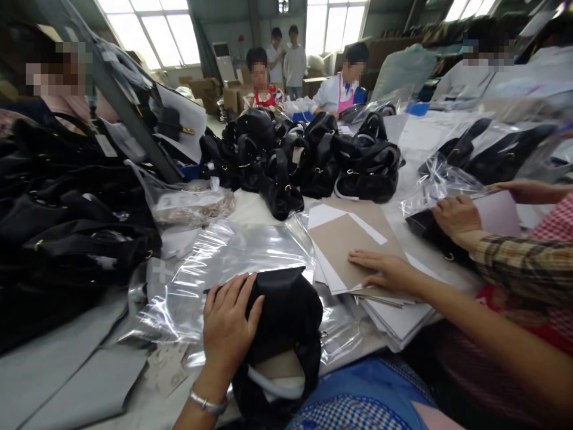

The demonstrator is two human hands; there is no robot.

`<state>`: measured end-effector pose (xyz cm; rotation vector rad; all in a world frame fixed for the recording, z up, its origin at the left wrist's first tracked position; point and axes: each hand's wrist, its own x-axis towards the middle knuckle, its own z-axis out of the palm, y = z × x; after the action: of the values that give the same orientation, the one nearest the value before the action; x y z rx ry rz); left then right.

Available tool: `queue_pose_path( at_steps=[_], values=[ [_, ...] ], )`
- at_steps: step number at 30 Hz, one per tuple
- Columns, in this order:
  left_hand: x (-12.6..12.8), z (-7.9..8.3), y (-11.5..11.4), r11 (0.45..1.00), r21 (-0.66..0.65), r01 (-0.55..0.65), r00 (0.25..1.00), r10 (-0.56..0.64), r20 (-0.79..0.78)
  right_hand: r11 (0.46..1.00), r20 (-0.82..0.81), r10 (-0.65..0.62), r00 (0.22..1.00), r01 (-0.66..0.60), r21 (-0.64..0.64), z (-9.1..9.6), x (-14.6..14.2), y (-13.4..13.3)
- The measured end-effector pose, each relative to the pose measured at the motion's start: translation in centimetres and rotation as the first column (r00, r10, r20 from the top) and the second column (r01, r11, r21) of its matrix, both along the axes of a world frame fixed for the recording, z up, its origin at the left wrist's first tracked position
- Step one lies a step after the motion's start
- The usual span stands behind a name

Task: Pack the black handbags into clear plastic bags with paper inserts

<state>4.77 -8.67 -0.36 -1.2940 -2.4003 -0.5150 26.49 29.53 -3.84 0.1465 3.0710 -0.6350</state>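
A black handbag (286,304) lies before me on a clear plastic bag (250,245), its looped handle toward my body. Around the bag's left end, my left hand (230,325) is closed, the fingers over its upper edge and the thumb on its near side. My right hand (387,272) is open, its fingers stretched across a stack of brown and white cardboard sheets (335,245) to the right. Nothing shows in that hand apart from the sheets it touches. Part of the handbag is hidden under my left hand.
Black handbags pile up at left (80,233) and in rows ahead (277,149). A slanted metal post (129,101) rises at left. Close on my right, a co-worker's hands (461,221) handle another black bag and clear plastic. Other people stand or sit across the table.
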Motion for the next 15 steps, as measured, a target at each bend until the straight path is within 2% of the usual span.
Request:
queue_pose_path(
  at_steps=[4, 9, 15],
  values=[
    [0.0, 0.0, -0.1, 1.000, -0.008, 0.001, 1.000, -0.001, -0.029, 0.997, -0.097, 0.048, 0.994, -0.041, 0.067, -0.4, 0.1, -0.6],
    [0.2, 0.2, -0.1, 1.000, -0.019, 0.003, 0.999, -0.004, -0.047, 0.991, -0.135, 0.060, 0.989, -0.042, 0.127, -1.4, 0.5, -1.1],
    [0.3, 0.2, -0.1, 1.000, -0.020, 0.007, 0.997, -0.008, -0.072, 0.977, -0.161, 0.010, 0.987, 0.025, 0.212, -0.8, 0.2, -2.9]
  ],
)
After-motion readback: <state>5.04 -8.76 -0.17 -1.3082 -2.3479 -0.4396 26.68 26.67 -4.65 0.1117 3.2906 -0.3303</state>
